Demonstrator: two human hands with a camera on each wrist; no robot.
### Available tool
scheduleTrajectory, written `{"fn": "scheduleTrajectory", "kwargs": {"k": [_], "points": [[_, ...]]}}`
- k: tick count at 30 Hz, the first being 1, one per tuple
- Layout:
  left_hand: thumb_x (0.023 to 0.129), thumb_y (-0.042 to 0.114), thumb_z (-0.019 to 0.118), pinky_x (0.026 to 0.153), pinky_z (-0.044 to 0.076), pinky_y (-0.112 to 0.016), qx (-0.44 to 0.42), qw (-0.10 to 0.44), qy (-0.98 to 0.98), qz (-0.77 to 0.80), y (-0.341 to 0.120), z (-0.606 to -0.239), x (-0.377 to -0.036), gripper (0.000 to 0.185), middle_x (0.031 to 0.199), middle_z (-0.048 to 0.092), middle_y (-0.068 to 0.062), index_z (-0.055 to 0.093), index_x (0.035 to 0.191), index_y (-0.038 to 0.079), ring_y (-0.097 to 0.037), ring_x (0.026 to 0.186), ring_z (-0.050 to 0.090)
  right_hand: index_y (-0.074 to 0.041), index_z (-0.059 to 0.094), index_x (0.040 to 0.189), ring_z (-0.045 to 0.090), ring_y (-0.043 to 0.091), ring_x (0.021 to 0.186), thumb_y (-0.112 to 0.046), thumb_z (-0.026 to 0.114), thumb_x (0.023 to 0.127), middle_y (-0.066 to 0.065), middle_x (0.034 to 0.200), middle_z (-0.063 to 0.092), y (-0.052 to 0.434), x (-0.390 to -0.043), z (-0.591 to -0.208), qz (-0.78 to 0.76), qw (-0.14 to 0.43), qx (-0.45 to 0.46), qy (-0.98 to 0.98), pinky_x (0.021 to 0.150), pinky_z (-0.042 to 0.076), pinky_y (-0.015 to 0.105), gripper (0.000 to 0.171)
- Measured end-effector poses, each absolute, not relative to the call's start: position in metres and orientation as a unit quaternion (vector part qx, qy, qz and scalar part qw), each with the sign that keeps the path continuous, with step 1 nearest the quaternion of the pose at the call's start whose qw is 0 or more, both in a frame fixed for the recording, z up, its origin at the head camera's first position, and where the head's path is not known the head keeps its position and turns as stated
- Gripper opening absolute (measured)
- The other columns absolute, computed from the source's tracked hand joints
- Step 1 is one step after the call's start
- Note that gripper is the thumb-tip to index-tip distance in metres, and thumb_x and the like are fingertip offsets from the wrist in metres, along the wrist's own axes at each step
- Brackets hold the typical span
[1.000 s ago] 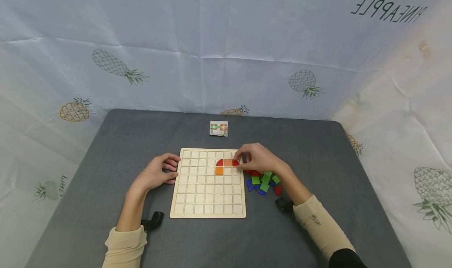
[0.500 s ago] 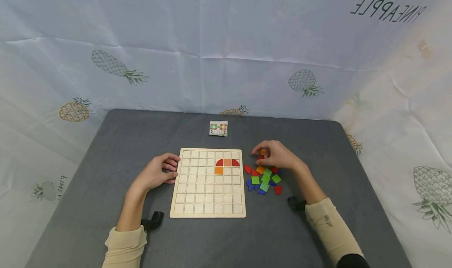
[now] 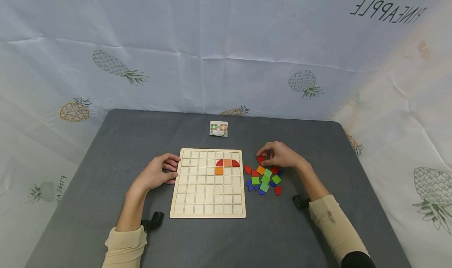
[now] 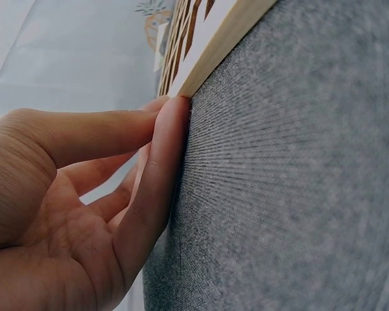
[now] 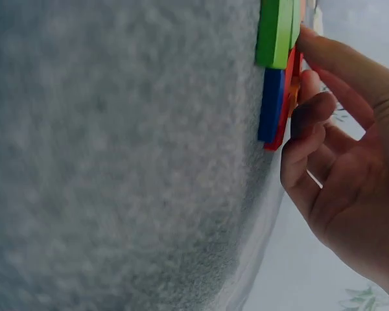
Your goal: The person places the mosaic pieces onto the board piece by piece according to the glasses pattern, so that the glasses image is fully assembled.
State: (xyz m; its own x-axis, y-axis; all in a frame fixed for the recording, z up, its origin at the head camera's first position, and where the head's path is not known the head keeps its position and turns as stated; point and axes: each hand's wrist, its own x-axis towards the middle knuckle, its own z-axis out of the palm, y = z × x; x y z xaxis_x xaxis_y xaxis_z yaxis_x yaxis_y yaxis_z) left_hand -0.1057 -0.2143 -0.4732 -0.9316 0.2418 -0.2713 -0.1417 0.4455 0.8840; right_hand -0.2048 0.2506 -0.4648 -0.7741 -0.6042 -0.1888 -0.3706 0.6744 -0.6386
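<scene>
- Head view: the left hand (image 3: 157, 174) rests on the grey desk (image 3: 106, 150) with relaxed fingers against the left edge of the wooden grid board (image 3: 208, 183); this grip pinches nothing.
- Head view: the right hand (image 3: 280, 156) lies over the far end of the pile of coloured tiles (image 3: 264, 178), just right of the board. Its fingertips curl down around a red tile (image 3: 260, 159), but the hand covers the contact, so whether the tile is actually pinched cannot be told here.
- Head view: on the board, two red quarter-rounds flank an orange square, with another orange square below. A small pattern card (image 3: 218, 128) lies farther back; its design is too small to read.
- Left wrist view: the left hand's (image 4: 71, 214) straight fingers (image 4: 162, 168) touch the board's (image 4: 214, 39) edge; most of the board is cut off.
- Right wrist view: the right hand's (image 5: 340, 175) curled fingers (image 5: 311, 110) press against the stacked edges of the red, blue and green tiles (image 5: 275, 71). The tiles show edge-on and blurred, and the thumb is out of sight.
</scene>
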Motion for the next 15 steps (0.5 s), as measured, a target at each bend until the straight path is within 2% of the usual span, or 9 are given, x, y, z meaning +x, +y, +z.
{"fn": "scheduleTrajectory", "kwargs": {"k": [10,15], "points": [[0.100,-0.006,0.072,0.073,0.069,-0.033,0.027,0.183,0.832,0.523,-0.2140,-0.4728,-0.1063,0.047,0.128,0.057,-0.027,0.056,0.144,-0.006,-0.031,0.108,0.063,-0.012,0.083,0.114,0.055,0.013,0.074,-0.017,0.090,0.090,0.005,0.098,0.068,0.2531,-0.2142,-0.4686,-0.305,0.212,-0.279,0.886,0.067,0.050,0.025,0.024],[0.100,-0.006,0.071,0.073,0.069,-0.033,0.032,0.183,0.831,0.525,-0.2146,-0.4730,-0.1065,0.046,0.128,0.057,-0.027,0.056,0.144,-0.006,-0.031,0.108,0.062,-0.011,0.083,0.113,0.054,0.012,0.073,-0.018,0.089,0.091,0.006,0.096,0.068,0.2544,-0.2146,-0.4692,-0.312,0.210,-0.286,0.881,0.066,0.049,0.025,0.024]]}}
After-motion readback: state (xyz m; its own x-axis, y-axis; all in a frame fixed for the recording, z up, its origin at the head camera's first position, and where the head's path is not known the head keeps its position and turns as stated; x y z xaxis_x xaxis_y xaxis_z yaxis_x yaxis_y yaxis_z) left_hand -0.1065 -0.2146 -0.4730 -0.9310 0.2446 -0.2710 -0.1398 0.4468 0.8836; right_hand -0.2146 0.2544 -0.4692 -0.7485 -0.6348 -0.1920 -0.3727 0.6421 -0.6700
